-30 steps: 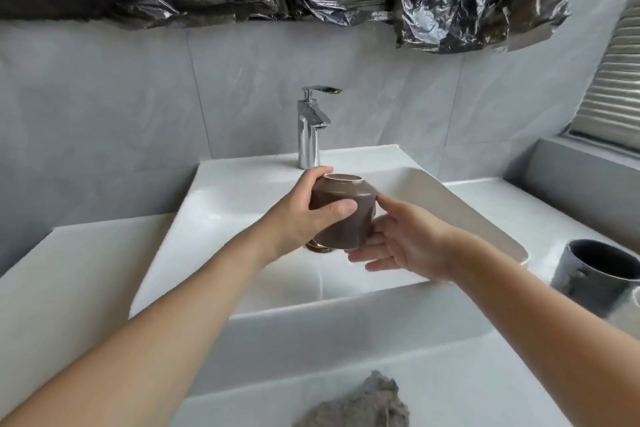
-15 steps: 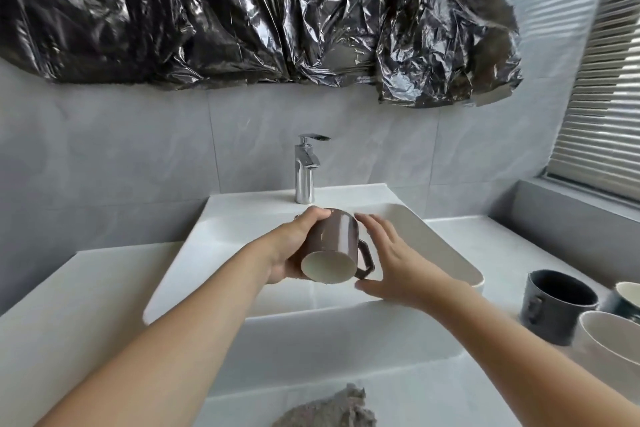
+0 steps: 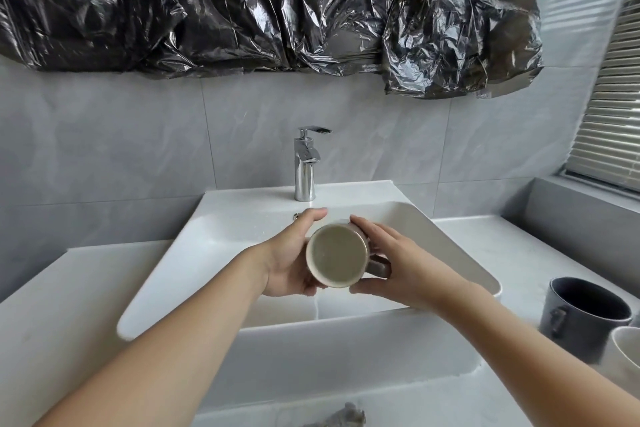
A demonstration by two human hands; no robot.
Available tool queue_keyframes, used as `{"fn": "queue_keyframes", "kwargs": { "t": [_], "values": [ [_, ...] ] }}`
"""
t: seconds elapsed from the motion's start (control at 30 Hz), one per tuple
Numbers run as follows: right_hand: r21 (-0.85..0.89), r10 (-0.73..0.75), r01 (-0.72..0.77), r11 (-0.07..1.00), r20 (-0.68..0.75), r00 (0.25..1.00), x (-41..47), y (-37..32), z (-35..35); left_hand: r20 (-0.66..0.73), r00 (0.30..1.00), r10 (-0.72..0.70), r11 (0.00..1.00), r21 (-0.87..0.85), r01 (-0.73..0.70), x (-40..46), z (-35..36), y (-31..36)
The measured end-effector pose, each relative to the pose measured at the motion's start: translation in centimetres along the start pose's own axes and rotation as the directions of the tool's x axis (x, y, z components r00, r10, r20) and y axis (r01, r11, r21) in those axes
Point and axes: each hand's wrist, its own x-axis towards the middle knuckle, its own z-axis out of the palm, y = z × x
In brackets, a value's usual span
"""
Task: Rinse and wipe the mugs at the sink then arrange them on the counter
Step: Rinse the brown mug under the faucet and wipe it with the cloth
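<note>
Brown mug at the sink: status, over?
Left hand and right hand both grip brown mug over sink, mouth toward camera. Faucet not running. Nothing in the way.

A single head-worn wide-angle view looks forward and down at the sink [image 3: 450, 246] from close in front. The faucet [image 3: 305, 166] stands centred behind it, window blinds [image 3: 609, 114] to its right.

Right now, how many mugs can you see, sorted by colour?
Brown mug, held over the sink between left hand and right hand: 1
Dark grey mug, on the counter at right: 1
White mug, cut off at the frame edge: 1
Total: 3
</note>
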Motion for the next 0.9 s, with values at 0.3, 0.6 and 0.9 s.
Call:
{"fn": "queue_keyframes", "kwargs": {
  "t": [0.3,0.6,0.9],
  "values": [
    [0.103,0.083,-0.072,0.992,-0.105,0.991,0.0,-0.2,-0.6,-0.078,0.956,0.282,0.959,0.061,-0.278,1.5,0.0,-1.1],
    [-0.251,-0.057,0.033,0.967,-0.091,0.994,-0.6,-1.1,-1.4,-0.027,0.973,0.227,0.969,-0.095,-0.229,0.7,-0.5,-0.1],
    [0.822,0.436,-0.433,0.369,0.258,0.862,2.1,-1.6,-2.7,-0.259,0.902,0.345,0.926,0.253,-0.282,1.5,0.0,-1.0]
  ]
}}
